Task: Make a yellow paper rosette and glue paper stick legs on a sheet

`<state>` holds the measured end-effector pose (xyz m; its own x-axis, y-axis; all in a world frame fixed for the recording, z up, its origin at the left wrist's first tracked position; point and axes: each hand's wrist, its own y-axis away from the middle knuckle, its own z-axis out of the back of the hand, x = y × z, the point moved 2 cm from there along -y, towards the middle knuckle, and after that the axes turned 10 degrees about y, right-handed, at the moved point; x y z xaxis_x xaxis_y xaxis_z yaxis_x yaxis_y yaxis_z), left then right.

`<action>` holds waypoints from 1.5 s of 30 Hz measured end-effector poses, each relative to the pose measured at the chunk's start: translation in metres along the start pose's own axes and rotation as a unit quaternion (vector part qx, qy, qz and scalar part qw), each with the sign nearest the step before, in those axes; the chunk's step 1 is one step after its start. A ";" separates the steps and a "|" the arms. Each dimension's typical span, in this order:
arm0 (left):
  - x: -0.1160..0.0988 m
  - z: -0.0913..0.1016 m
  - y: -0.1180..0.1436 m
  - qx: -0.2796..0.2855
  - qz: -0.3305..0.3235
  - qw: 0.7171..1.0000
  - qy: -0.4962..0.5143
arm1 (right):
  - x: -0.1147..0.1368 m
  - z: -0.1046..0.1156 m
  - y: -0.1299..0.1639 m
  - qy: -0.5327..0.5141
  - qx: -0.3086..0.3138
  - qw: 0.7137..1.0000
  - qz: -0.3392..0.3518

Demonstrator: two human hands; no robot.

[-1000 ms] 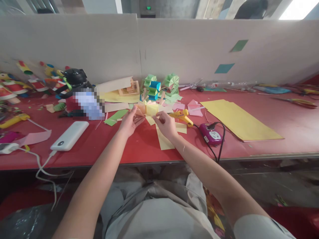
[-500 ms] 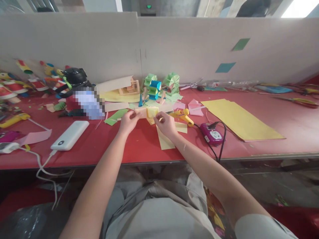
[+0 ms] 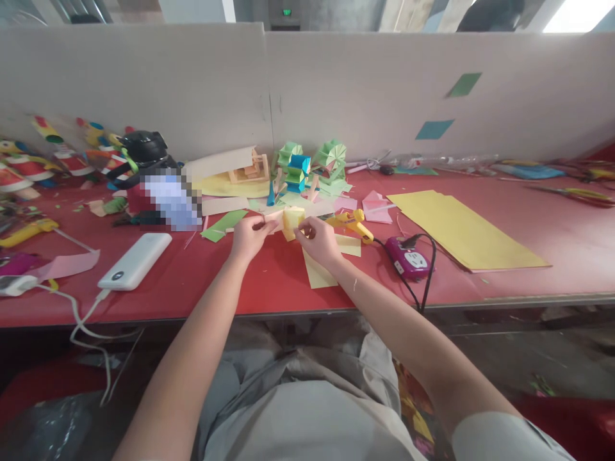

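Observation:
Between my hands is a small folded piece of yellow paper [image 3: 292,221], joined or held against a pale peach paper strip [image 3: 275,221]. My left hand [image 3: 250,238] pinches the peach strip from its left side. Closed in a pinch at the yellow paper's right edge is my right hand [image 3: 317,237]; its fingertips partly hide the contact. Beneath my right wrist lies a pale yellow paper sheet [image 3: 319,272]. A yellow hot glue gun [image 3: 353,221] rests just right of that hand. Green and blue folded paper models [image 3: 298,171] stand behind.
A white power bank [image 3: 135,261] with a cable lies at left. At right, a purple power socket [image 3: 408,258] sits beside a stack of yellow paper [image 3: 466,234]. Further back stand a small wooden frame [image 3: 257,168] and a black-lidded bottle [image 3: 147,150]. Scissors [image 3: 583,197] lie far right.
The yellow paper has turned and tilted slightly between my fingers. My left hand has shifted a little to the right, while my right hand has moved slightly left.

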<state>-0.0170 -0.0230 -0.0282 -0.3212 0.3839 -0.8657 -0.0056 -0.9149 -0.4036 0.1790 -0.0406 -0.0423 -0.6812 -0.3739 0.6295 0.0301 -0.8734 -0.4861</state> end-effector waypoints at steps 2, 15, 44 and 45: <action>-0.001 -0.002 0.002 0.023 -0.016 1.000 0.000 | -0.001 -0.001 0.000 0.005 0.005 1.000 0.000; -0.015 -0.023 0.014 0.011 -0.077 0.990 -0.119 | 0.010 -0.002 0.002 0.106 0.026 0.994 0.018; -0.015 -0.029 0.020 0.011 -0.091 0.983 -0.160 | 0.019 -0.003 0.006 0.205 0.084 0.974 0.047; -0.014 -0.028 0.019 0.008 -0.088 0.982 -0.167 | 0.019 -0.003 0.005 0.204 0.085 0.974 0.046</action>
<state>0.0144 -0.0428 -0.0320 -0.6058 0.4773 -0.6365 -0.1036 -0.8405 -0.5317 0.1640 -0.0517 -0.0346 -0.9027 -0.3286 0.2779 0.2019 -0.8936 -0.4008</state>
